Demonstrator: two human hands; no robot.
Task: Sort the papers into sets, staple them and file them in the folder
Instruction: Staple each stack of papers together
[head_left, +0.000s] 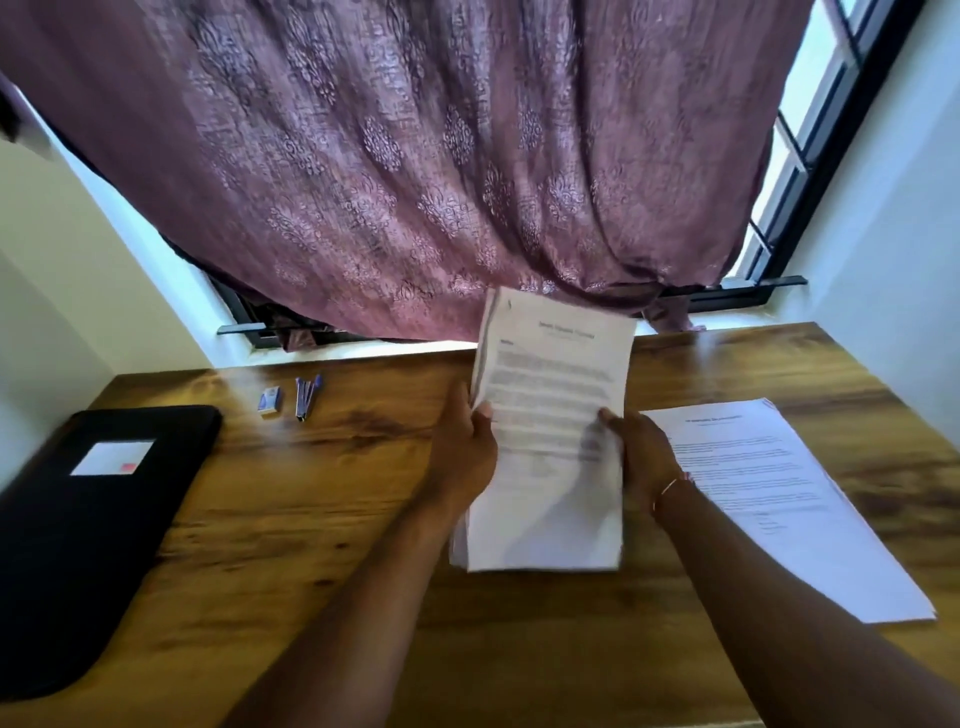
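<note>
— Papers, two lots: one stack (550, 415) held above the table (311, 519), left hand (462, 457) and right hand (641, 457) each pinching a side edge; one pile (779, 499) lying flat on the right.

— Long axis?

— Running away from the holder, top towards the curtain (415, 156). Print's too blurred to read. One black folder (104, 519), one stapler (306, 397) and one small box (270, 401) on the left.

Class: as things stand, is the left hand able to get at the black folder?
Likely not yet: the left hand grips the paper stack, though bare desk lies between it and the black folder.
</note>
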